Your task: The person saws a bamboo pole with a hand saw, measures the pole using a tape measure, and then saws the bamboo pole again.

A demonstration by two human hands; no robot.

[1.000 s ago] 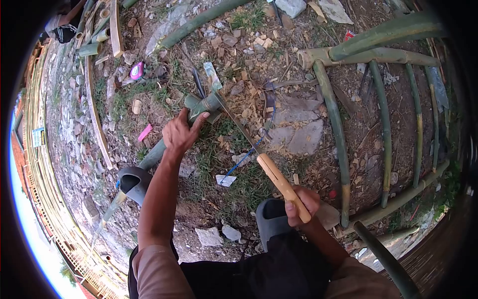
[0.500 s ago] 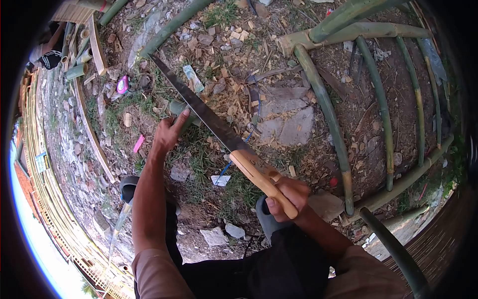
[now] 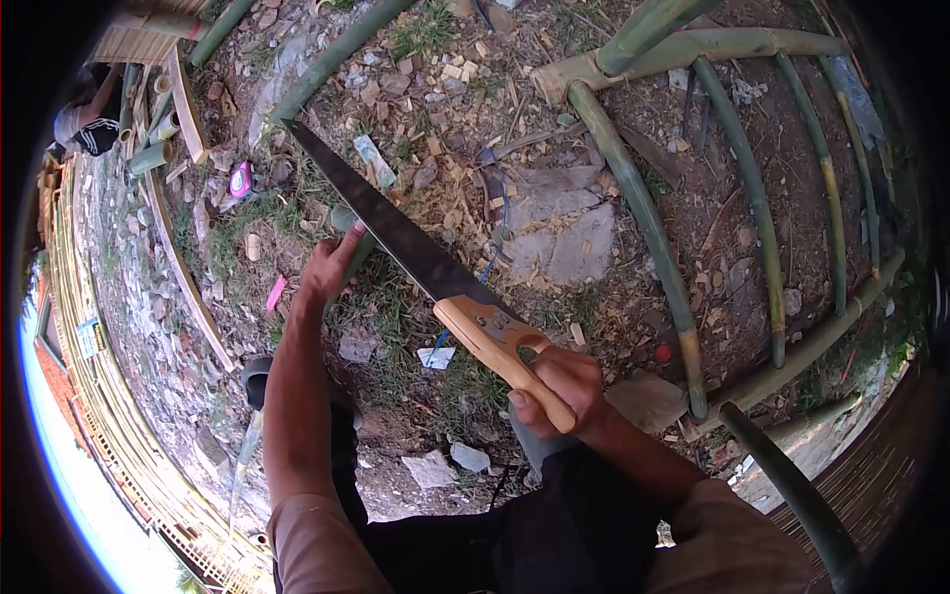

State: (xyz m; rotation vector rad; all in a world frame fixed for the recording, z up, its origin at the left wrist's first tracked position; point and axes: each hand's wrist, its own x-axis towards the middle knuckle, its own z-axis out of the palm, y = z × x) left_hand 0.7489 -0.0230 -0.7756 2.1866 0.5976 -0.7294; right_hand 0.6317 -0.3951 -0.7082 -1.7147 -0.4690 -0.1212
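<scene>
A hand saw (image 3: 396, 230) with a pale wooden handle slants across the middle of the view, its tip at the upper left. My right hand (image 3: 561, 388) is wrapped round the handle. Beside the blade, my left hand (image 3: 334, 259) grips a short green bamboo piece (image 3: 358, 259), with the thumb near the saw's lower edge. The blade hides part of that bamboo, so whether the teeth touch it cannot be told. A longer green bamboo pole (image 3: 341, 61) ends near the saw tip.
At the right stands a bamboo frame (image 3: 633, 198) with several rungs. A pink tape measure (image 3: 240, 179), a pink strip (image 3: 276, 293) and a flat stone (image 3: 564, 233) lie on the ground. At the far upper left, part of another person (image 3: 96, 134) shows.
The saw and my right hand have moved slightly down and left, and the blade face now shows wider. My left hand keeps its hold on the bamboo. The whole view has shifted a little.
</scene>
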